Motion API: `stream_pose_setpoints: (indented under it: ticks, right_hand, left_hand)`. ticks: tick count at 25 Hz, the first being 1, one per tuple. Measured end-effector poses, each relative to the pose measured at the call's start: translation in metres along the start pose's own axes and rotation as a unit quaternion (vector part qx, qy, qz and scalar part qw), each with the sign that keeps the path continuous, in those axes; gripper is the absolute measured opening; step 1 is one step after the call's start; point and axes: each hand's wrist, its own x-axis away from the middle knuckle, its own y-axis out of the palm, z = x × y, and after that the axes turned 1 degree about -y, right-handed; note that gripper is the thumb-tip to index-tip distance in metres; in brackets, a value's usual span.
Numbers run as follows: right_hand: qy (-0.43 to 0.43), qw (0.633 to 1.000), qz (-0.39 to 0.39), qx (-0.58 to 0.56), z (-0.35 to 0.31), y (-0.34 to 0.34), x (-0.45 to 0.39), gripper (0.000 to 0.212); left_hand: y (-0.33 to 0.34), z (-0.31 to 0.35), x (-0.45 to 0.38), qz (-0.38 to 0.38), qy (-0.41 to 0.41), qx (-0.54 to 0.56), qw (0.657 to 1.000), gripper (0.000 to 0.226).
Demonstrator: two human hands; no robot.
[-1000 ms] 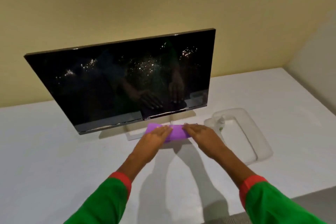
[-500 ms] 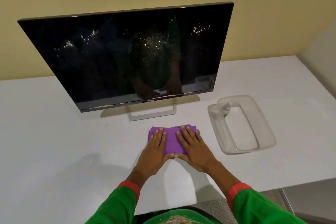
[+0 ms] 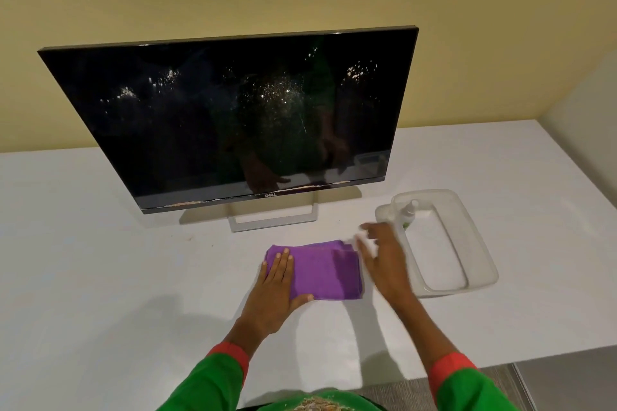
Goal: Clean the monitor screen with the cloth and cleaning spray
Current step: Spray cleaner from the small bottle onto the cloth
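A black monitor stands on the white desk, its dark screen speckled with white droplets. In front of its stand a folded purple cloth lies flat. My left hand rests palm down on the cloth's left part, fingers spread. Blurred by motion, my right hand is off the cloth, fingers apart, between the cloth and a clear plastic tray. A small spray bottle with a white top stands in the tray's near-left corner, just beyond my right fingertips.
The white desk runs to a yellow wall behind the monitor and a pale wall on the right. The desk's front edge lies near my sleeves, with grey floor showing at the lower right.
Both hands lay flat on the cloth half a second ago. My right hand has since lifted off and swung right toward the tray. The left hand stays on the cloth.
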Motion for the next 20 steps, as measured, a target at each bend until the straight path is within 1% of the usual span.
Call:
stream_pose_setpoints:
  ticks: [1, 2, 3, 4, 5, 6, 7, 8, 9, 11, 13, 14, 16, 18, 20]
  right_hand:
    - [0.015, 0.99, 0.142, -0.005, 0.004, -0.018, -0.006, 0.019]
    - [0.043, 0.969, 0.243, 0.009, 0.011, -0.036, -0.014, 0.014]
    - [0.082, 0.955, 0.282, 0.026, 0.021, -0.052, -0.023, 0.018]
    - [0.132, 0.957, 0.256, 0.049, 0.033, -0.064, -0.034, 0.025]
    - [0.179, 0.965, 0.18, 0.068, 0.043, -0.072, -0.045, 0.035]
    - [0.205, 0.971, 0.092, 0.078, 0.052, -0.076, -0.052, 0.043]
    - [0.21, 0.975, 0.017, 0.071, 0.057, -0.076, -0.058, 0.051]
    - [0.199, 0.978, -0.03, 0.057, 0.062, -0.074, -0.06, 0.057]
    - [0.185, 0.981, -0.045, 0.039, 0.065, -0.07, -0.061, 0.06]
    - [0.162, 0.986, -0.022, 0.0, 0.068, -0.064, -0.062, 0.051]
    - [0.148, 0.989, 0.014, -0.019, 0.074, -0.062, -0.06, 0.041]
    - [0.145, 0.989, 0.031, -0.02, 0.075, -0.064, -0.058, 0.039]
    - [0.114, 0.991, 0.066, -0.01, 0.071, -0.072, -0.054, 0.032]
    - [0.075, 0.992, 0.102, -0.028, 0.057, -0.083, -0.048, 0.028]
    - [0.022, 0.99, 0.124, -0.057, 0.033, -0.092, -0.038, 0.028]
  left_hand:
    - [-0.004, 0.003, -0.002, 0.0, -0.004, 0.02, 1.0, 0.101]
    - [-0.009, 0.007, -0.004, 0.002, -0.006, 0.043, 0.999, 0.099]
    - [-0.015, 0.01, -0.005, 0.006, -0.005, 0.061, 0.998, 0.1]
    - [-0.021, 0.014, -0.007, 0.013, -0.003, 0.071, 0.997, 0.103]
    - [-0.026, 0.017, -0.009, 0.019, -0.003, 0.073, 0.997, 0.106]
    - [-0.03, 0.019, -0.01, 0.024, -0.005, 0.071, 0.997, 0.107]
    - [-0.034, 0.021, -0.011, 0.027, -0.008, 0.069, 0.997, 0.104]
    - [-0.037, 0.021, -0.012, 0.028, -0.011, 0.07, 0.997, 0.101]
    - [-0.039, 0.022, -0.012, 0.028, -0.011, 0.072, 0.997, 0.099]
    - [-0.041, 0.022, -0.01, 0.027, -0.01, 0.079, 0.996, 0.093]
    - [-0.042, 0.025, -0.01, 0.031, -0.016, 0.102, 0.994, 0.079]
    - [-0.042, 0.027, -0.011, 0.034, -0.021, 0.121, 0.992, 0.071]
    - [-0.047, 0.036, -0.013, 0.042, -0.032, 0.18, 0.982, 0.062]
    - [-0.058, 0.046, -0.015, 0.058, -0.048, 0.269, 0.96, 0.059]
    - [-0.073, 0.055, -0.018, 0.104, -0.048, 0.351, 0.929, 0.053]
